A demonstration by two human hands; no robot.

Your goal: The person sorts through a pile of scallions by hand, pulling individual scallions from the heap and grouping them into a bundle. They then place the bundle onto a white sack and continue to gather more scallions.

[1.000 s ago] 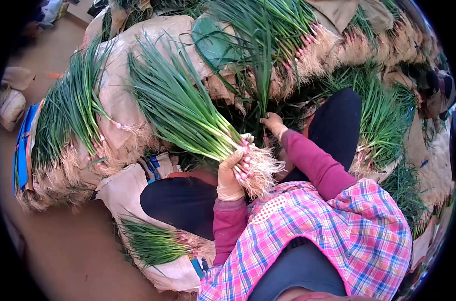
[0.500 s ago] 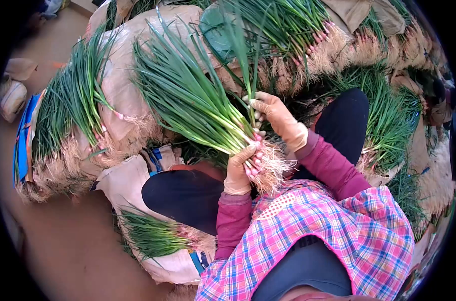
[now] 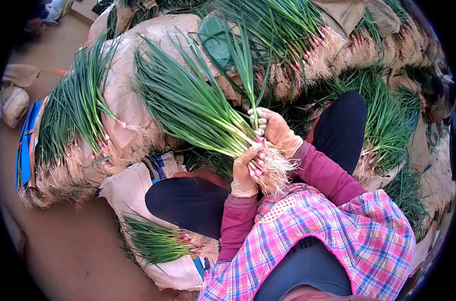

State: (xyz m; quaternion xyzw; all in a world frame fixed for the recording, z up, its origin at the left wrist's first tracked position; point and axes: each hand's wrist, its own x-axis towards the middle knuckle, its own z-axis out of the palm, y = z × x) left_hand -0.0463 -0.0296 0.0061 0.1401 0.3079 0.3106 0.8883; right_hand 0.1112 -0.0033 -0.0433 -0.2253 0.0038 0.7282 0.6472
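Note:
My left hand, in a cream glove, is wrapped round a thick bunch of spring onions close to its pink bulbs. The long green leaves fan out to the upper left, and a pale mat of roots spreads below toward my lap. Against the bunch's right side, my gloved right hand is closed on a few separate spring onion stalks, whose leaves point upward. Its fingers touch the bunch just above the bulbs; the lower ends of those stalks are hidden.
Spring onions lie in rows on sacking at the left and upper right. A smaller pile rests on a pale sack beside my knee. More onions stand right of my other knee. Brown floor lies lower left.
My left hand and the bunch have shifted slightly right. The right hand has moved a little down, and its stalks now reach lower against the bunch.

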